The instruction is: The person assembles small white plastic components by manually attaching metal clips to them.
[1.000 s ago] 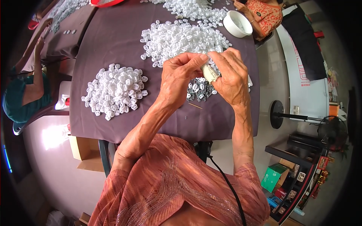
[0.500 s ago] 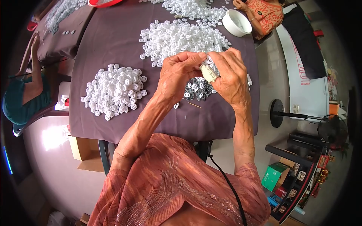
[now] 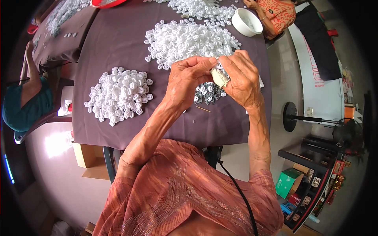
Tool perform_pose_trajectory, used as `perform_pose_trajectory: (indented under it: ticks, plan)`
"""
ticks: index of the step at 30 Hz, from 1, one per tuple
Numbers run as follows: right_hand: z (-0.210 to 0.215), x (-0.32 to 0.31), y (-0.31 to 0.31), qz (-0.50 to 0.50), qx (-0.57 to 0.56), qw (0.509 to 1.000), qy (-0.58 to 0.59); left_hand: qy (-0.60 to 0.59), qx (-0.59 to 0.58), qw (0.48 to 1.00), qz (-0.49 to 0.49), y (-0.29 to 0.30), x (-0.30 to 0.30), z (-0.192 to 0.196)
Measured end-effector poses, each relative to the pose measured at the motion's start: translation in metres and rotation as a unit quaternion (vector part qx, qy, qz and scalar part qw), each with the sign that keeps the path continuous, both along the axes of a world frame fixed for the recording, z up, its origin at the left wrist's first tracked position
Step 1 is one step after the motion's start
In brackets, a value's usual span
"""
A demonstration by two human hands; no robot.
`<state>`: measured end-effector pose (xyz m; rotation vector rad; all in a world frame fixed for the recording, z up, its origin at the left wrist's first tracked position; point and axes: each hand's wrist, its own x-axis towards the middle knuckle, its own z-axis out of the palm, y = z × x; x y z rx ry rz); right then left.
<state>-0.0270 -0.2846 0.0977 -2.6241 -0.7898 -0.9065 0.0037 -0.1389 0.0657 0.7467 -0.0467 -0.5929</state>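
Observation:
Over the table, my left hand (image 3: pixel 182 80) and my right hand (image 3: pixel 243 82) meet with their fingertips pinched together. Whatever lies between them is mostly covered by the fingers and too small to name. A cream-coloured, crinkled wrapping (image 3: pixel 219 78) shows at the fingers of my right hand; I cannot tell if it is worn or held. Just below the hands lies a small heap of dark grey pieces (image 3: pixel 211 94) mixed with a few white ones. Behind them spreads a large pile of small white oval plastic pieces (image 3: pixel 189 39), each with two holes.
A second white pile (image 3: pixel 119 94) sits at the left on the brown-covered table (image 3: pixel 165 128). A thin wooden stick (image 3: pixel 203 109) lies near my left wrist. A white bowl (image 3: pixel 247 22) stands far right, beside a person in orange (image 3: pixel 279 17). Another person (image 3: pixel 29 100) sits left.
My hands stay together, with small shifts of fingers and wrists; the right forearm has moved slightly right. The person at the left has changed arm position.

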Motion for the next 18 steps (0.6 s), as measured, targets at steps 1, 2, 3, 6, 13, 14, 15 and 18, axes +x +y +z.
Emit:
perform_pose_trajectory:
  ticks: [1,2,3,6,13,14,15,18]
  plan:
    - [0.000,0.000,-0.002,0.004,-0.004,1.000,-0.001,0.002,0.001,1.000,-0.003,0.000,0.000,0.000]
    - [0.000,0.001,-0.003,0.004,-0.003,1.000,-0.001,0.004,0.002,1.000,-0.006,0.000,0.000,0.000]
    - [0.000,0.002,-0.004,0.013,-0.006,1.000,-0.001,0.004,0.003,1.000,-0.006,-0.001,-0.001,0.000]
    - [-0.001,0.003,-0.009,0.025,-0.012,1.000,0.004,-0.008,0.007,1.000,-0.013,-0.001,0.000,-0.001]
    - [0.001,0.003,-0.009,0.025,-0.025,0.999,0.005,0.005,-0.004,1.000,-0.017,-0.001,0.001,-0.006]
    - [0.003,0.002,-0.006,0.026,-0.025,0.999,0.005,0.012,-0.005,1.000,-0.022,0.000,0.002,-0.007]
    - [0.008,-0.001,-0.003,0.019,-0.001,0.999,0.034,0.012,-0.004,1.000,-0.021,0.000,0.002,-0.007]
    - [0.006,-0.001,0.000,0.015,0.049,0.996,0.070,0.039,-0.021,0.999,-0.032,0.002,0.003,-0.008]
